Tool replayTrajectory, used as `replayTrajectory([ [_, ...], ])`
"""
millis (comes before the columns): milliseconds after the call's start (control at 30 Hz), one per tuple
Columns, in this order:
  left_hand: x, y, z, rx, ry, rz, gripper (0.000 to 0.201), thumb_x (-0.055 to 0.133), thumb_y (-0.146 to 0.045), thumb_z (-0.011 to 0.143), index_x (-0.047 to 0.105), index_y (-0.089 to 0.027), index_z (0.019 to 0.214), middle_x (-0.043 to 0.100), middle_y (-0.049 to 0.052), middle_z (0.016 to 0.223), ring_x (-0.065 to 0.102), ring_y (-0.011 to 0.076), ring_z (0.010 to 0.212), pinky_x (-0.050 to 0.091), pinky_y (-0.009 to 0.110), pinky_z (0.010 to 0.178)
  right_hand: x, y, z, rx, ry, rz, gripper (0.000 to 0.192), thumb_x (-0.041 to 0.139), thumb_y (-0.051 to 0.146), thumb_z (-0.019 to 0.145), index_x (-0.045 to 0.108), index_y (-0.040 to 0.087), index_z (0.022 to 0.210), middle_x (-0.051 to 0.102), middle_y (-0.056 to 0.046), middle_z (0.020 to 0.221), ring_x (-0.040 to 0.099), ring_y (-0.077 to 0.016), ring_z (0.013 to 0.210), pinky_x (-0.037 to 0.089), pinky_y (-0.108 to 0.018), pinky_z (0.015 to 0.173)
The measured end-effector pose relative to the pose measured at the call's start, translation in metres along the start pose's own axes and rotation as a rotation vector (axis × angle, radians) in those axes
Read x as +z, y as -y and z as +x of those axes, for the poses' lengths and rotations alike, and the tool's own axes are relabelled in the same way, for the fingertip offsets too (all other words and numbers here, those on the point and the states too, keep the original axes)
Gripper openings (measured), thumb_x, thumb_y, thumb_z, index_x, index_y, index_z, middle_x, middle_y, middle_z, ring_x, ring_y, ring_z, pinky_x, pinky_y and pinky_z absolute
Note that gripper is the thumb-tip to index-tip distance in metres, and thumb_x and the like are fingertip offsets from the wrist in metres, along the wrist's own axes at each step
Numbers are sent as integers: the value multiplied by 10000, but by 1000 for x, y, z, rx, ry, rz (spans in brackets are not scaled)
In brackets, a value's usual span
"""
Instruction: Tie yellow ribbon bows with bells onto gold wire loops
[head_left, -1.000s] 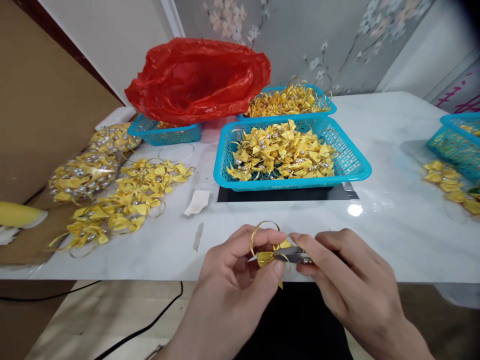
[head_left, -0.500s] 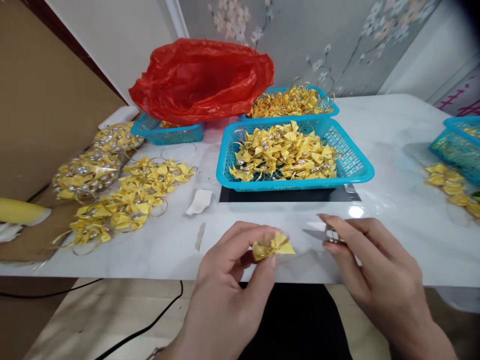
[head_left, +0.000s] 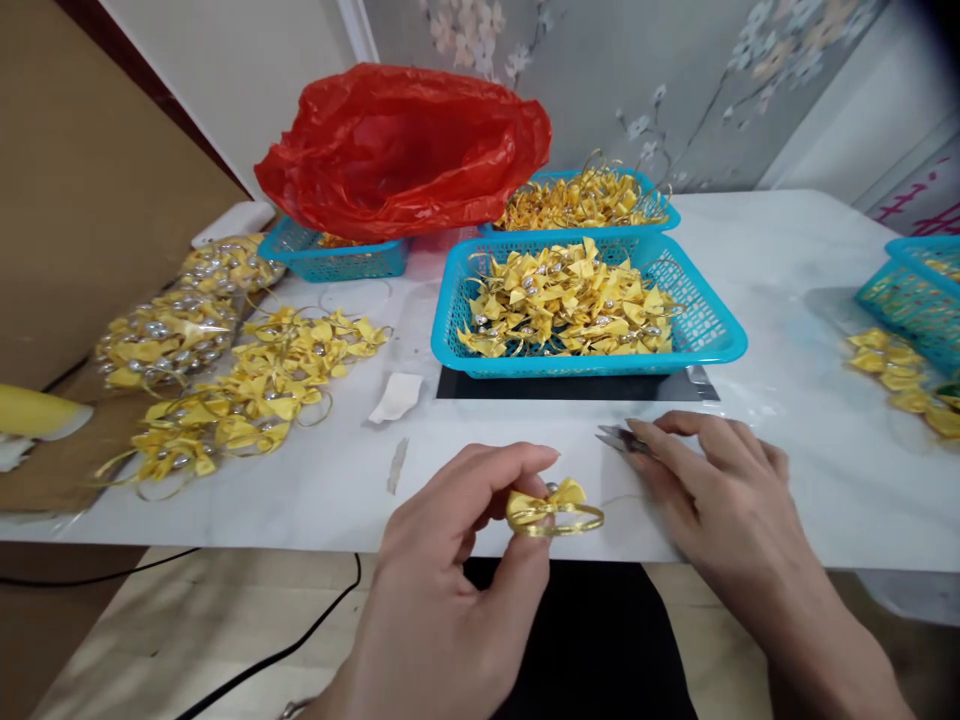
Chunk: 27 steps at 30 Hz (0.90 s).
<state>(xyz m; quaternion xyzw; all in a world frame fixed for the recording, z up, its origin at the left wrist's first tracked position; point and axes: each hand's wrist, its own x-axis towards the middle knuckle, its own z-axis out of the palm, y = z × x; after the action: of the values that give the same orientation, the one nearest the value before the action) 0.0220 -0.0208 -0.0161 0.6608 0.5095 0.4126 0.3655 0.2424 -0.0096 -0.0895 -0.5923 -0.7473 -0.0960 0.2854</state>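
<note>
Two hands work at the table [head_left: 787,420] edge: left hand [head_left: 457,560] pinches one finished bow [head_left: 553,508], right hand [head_left: 720,500] rests on scissors [head_left: 619,438], while a basket [head_left: 705,335] and piles of bows [head_left: 247,395] lie beyond.

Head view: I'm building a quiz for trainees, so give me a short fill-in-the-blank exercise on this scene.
1. The left hand pinches a yellow ____ with a gold loop.
2. The right hand rests on the table with small metal ____ under its fingers.
3. The nearest basket of bows is ____ in colour.
4. The plastic bag behind the baskets is ____.

Missing words: bow; scissors; blue; red
</note>
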Motion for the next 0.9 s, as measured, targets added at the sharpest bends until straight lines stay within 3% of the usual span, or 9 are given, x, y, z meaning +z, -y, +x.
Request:
replayTrajectory([
  [167,1,2,-3,52,8,65,439,592,-32,835,625,-342,1145,671,-52,953,678,102,813,529,188,745,-32,31,8,71,-40,436,209,573,160,941,683,203,1113,658,-78,1047,657,-188,930,525,-292,766],
  [333,1,4,-3,93,18,108,447,565,-6,829,614,-307,1156,664,-43,972,665,102,852,517,195,755,-50,51,18,-12,30,691,214,585,134,932,616,240,1116,671,-45,984,669,-164,895,566,-234,724],
  [533,1,4,-3,130,-4,136,386,583,-20,853,629,-272,1141,658,-35,949,649,98,840,512,195,739,-48,50,18,-195,109,715,291,596,0,866,633,230,1040,632,-43,930,639,-150,815,553,-255,665],
  [767,-2,6,-3,141,-24,114,349,597,-45,873,630,-271,1135,653,-39,961,636,91,833,508,189,727,-49,51,11,-223,148,720,291,594,0,848,627,238,1011,605,-36,900,601,-159,777,509,-289,616],
  [900,-2,5,-5,132,-15,113,342,599,-41,862,645,-269,1114,661,-37,944,634,95,830,502,192,730,-50,56,11,-167,139,755,287,569,-16,861,623,239,980,597,-16,914,606,-115,767,515,-220,634],
])
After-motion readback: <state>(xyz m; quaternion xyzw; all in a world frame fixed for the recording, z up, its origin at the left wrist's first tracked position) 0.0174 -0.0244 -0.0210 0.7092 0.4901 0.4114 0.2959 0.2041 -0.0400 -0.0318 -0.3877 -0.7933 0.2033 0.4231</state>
